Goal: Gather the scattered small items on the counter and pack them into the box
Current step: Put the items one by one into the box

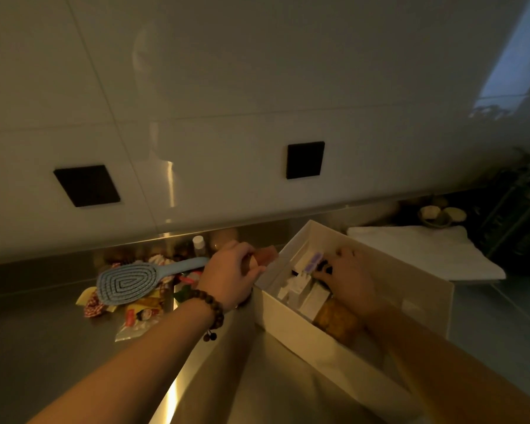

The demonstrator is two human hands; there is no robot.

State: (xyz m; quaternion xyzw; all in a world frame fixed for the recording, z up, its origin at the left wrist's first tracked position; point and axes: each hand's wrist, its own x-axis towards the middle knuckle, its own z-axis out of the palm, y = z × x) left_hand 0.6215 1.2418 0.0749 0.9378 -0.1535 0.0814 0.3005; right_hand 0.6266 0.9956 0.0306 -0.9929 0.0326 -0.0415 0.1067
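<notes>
Two hands are working at once, as I am watching from the head view. Left hand [231,272], with a beaded bracelet [212,307] on the wrist, is curling its fingers round a small pinkish-orange item [265,255] just at the box's left wall; I am judging it is being carried across to drop in. Right hand [344,278] is reaching down inside the box [419,289], fingers spread and bent over the contents; whether it is gripping anything I cannot tell, and I am guessing it is pressing things aside to make room.

Box, cream, open-topped, is sitting right of centre on the steel counter [37,341]. Inside I am counting several white cartons [311,298], a white-and-purple packet [314,260] toward the far end, and an orange-yellow bundle [337,321] at the near end.

Still lying loose on the counter, left of the box: a blue vented hairbrush [129,283] resting on top of a heap of wrapped sachets and packets [141,316], and a small white-capped bottle [198,244] against the far wall. A folded white towel [426,252] is lying on the far right. Packing looks partway done.
</notes>
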